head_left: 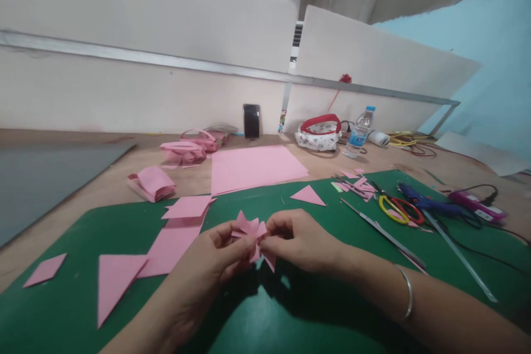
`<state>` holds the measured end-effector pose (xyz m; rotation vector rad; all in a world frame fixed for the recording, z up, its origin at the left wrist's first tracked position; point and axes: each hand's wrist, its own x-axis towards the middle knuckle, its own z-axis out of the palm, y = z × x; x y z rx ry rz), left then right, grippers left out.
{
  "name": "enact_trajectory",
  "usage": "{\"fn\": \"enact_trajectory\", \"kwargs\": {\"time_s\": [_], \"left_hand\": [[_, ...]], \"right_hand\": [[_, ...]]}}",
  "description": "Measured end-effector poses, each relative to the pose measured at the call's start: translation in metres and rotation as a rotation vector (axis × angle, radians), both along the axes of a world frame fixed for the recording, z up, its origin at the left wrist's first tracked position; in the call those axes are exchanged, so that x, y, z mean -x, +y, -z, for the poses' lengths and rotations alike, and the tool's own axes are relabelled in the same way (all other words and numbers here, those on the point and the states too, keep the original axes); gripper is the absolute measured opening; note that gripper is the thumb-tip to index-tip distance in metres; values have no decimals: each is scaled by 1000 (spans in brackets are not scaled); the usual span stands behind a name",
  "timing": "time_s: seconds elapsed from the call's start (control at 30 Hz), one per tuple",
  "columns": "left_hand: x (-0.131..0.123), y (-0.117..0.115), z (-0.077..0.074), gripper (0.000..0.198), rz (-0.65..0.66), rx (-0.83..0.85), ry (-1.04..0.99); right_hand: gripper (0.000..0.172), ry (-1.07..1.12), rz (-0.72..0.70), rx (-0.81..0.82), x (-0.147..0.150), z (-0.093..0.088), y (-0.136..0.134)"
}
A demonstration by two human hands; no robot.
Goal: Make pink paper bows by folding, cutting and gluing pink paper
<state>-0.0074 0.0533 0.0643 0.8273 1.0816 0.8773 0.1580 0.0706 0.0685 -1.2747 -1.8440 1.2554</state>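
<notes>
Between my two hands, above the green mat (315, 310), is a pink paper flower (251, 228) with pointed petals. My left hand (222, 251) pinches it from the left, the thumb lying across its front. From the other side my right hand (296, 240) grips its right edge between thumb and fingers. One petal points down below the right fingertips. Left of my hands lie folded and cut pieces of pink paper (174, 243), among them a triangle (116, 282) and a small diamond (45, 270).
To the right are scissors (400, 210), a blue glue gun (431, 199), a metal ruler (384, 232) and pink scraps (359, 185). Behind stand a pink paper stack (257, 168), a phone (251, 121), a pouch (319, 134) and a water bottle (359, 133). Cables trail at the far right.
</notes>
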Motion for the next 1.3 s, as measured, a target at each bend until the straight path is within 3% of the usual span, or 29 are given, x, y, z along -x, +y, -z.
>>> {"fn": "enact_trajectory", "kwargs": {"time_s": [0.2,0.37,0.53,0.77,0.97,1.13,1.3], "left_hand": [[0,1,9,31,80,-75,92],[-1,4,12,31,14,-91,128],[8,9,4,20,-97,-66,108],[4,6,-2,14,30,17,29],[5,6,-4,36,29,69,-89],[6,5,-4,51,-4,101,-114],[2,0,-7,29,-8,62,-49]], "right_hand": [[10,-4,-65,116,-2,-4,-3],[11,52,-94,234,-6,-10,0],[6,126,-158,302,-15,-7,5],[3,179,-113,270,-20,-5,8],[14,119,-33,272,-19,-7,8],[6,167,14,353,-17,-2,9],[12,213,-3,386,-13,7,11]]}}
